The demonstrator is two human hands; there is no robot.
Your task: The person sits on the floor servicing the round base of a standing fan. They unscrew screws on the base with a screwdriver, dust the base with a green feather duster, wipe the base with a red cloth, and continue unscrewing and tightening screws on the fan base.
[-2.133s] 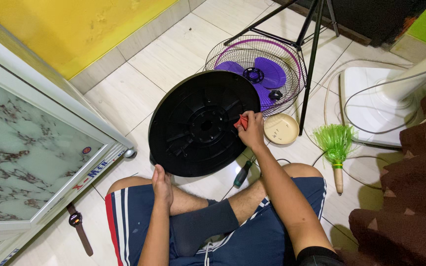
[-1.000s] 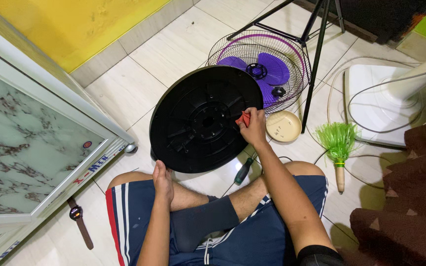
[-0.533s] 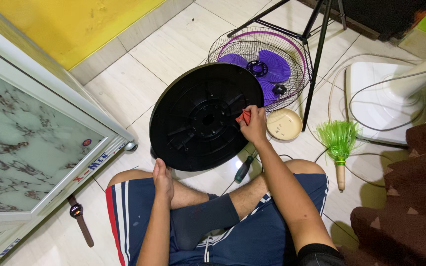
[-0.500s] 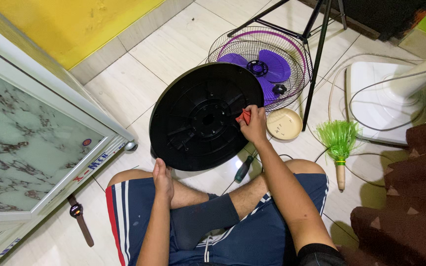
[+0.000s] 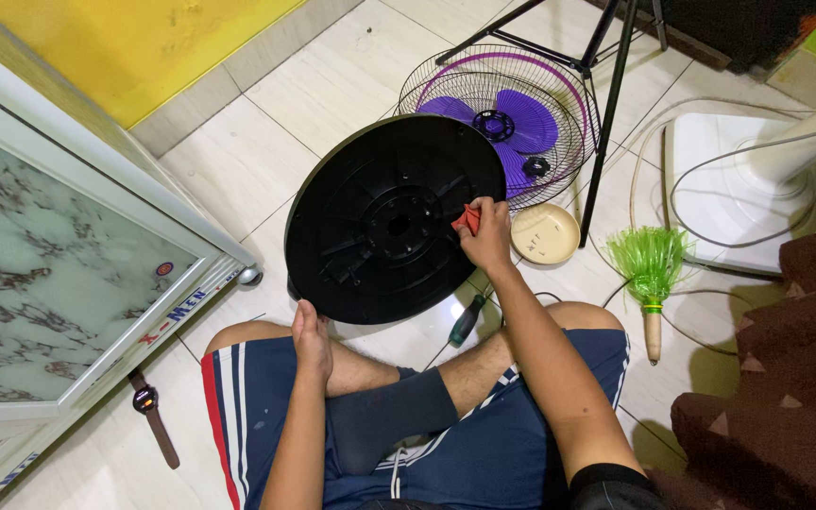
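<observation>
My right hand [image 5: 488, 236] pinches a small red thing [image 5: 467, 219] vs the black round base [image 5: 394, 222], which stands tilted on the floor tiles [image 5: 266, 161] btwn my knees. Left hand [image 5: 313, 332], fingers together, steadies its bottom edge.

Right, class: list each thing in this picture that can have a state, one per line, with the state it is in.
black round fan base: tilted on edge, underside up
left hand: steadying the base's lower rim
right hand: pinching a small red piece against the base
fan grille: lying flat, purple blades inside
screwdriver: lying on the floor
green brush: lying on the floor
wristwatch: unbuckled, flat
</observation>
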